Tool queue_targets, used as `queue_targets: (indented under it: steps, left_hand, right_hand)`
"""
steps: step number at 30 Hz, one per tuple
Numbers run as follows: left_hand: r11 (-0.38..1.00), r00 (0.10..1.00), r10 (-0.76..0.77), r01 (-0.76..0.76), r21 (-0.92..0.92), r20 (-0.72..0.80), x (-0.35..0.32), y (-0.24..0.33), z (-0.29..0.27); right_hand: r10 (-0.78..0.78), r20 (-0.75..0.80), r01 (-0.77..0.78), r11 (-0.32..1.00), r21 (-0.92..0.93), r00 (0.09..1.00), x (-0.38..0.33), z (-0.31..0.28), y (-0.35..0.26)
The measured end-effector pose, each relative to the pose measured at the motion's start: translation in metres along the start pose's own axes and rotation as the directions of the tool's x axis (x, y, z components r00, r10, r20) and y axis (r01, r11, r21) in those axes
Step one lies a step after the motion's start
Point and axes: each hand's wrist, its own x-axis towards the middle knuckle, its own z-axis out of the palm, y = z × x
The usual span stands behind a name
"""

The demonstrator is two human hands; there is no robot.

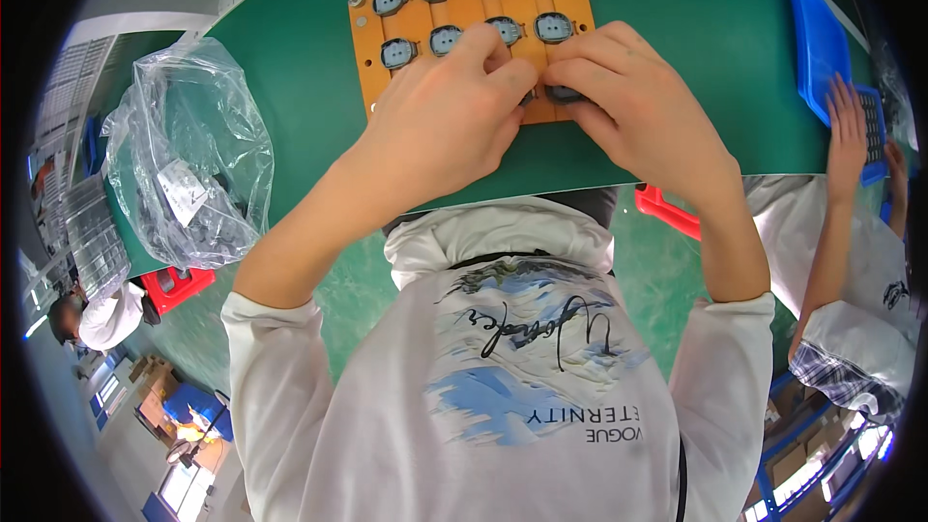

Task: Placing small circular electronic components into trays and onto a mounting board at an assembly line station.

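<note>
Head view: a dark part (564,94) is pressed onto the orange jig (454,10) on the green belt (696,58).
It is pinched by right hand (633,106); left hand (454,121) fingers are curled beside it (contents unclear); a skewed seat could be caused by uneven pressure.

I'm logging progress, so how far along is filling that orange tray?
Eight round dark parts already sit in the orange tray's two far rows. The left hand and right hand work at the near row, mostly hidden, which seems what's left.

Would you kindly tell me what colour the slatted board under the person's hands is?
The slatted board is orange, lying on a green table surface; the head view shows it.
</note>
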Motion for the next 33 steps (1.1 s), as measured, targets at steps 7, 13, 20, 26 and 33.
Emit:
queue_targets:
  steps: [7, 13, 20, 26, 33]
  left_hand:
    - [0.998, 0.998, -0.055, 0.054, 0.043, 0.016, 0.005, 0.009, 0.003]
    - [1.0, 0.997, 0.018, -0.019, 0.012, 0.069, 0.003, -0.005, -0.005]
    - [0.984, 0.956, -0.111, 0.066, -0.168, -0.271, -0.019, -0.012, -0.027]
    - [0.668, 0.564, -0.732, 0.483, -0.566, -0.382, -0.081, -0.025, -0.017]
    - [0.569, 0.47, -0.798, 0.38, -0.73, -0.377, -0.099, -0.028, 0.004]
  right_hand:
    - [0.027, -0.076, -0.019, 0.994, 0.107, 0.997, -0.004, 0.006, 0.001]
    - [0.073, -0.11, -0.058, 0.99, 0.127, 0.991, -0.005, 0.007, 0.0]
    - [0.151, -0.178, -0.117, 0.975, 0.187, 0.972, -0.013, 0.019, 0.003]
    - [0.198, -0.172, -0.168, 0.97, 0.175, 0.965, -0.006, 0.018, -0.006]
    - [0.145, -0.055, -0.143, 0.989, 0.037, 0.988, 0.003, 0.003, -0.004]
